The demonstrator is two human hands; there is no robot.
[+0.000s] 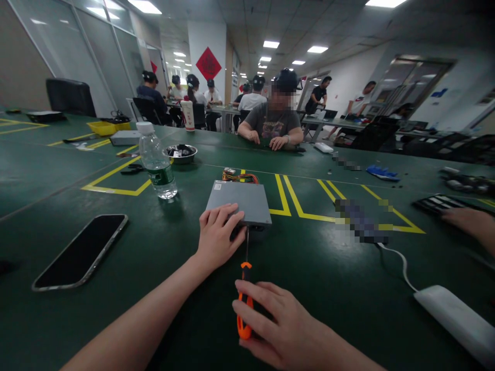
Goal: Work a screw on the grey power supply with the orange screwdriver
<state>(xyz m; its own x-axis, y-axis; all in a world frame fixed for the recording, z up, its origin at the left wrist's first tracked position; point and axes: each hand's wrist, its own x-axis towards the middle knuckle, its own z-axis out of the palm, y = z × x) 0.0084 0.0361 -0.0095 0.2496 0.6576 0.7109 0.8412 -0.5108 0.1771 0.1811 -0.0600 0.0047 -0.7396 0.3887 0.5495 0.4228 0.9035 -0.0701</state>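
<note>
The box (251, 198) sits flat on the green table (348, 293), straight ahead, its wires (247, 178) bunched behind its far edge. It looks like sheet metal, so it is probably stiff and fairly heavy for its size, smooth enough to slide on this surface, with edges that may be sharp. The side edges look the best places to hold it; the wires are thin and soft, a poor handle. The left hand (218, 237) lies over the near left corner, fingers loosely spread on the top, thumb by the front face; whether it pinches or only steadies, I cannot tell. The right hand (276, 317) has its fingers curled round the handle of the screwdriver (245, 267), orange and black, probably light and grippy. The slim, straight shaft points at the front face; whether the tip touches is unclear. To the left are a clear plastic bottle (159, 175), a round, shiny bowl (181, 159) and a flat, glossy phone (81, 252)
</note>
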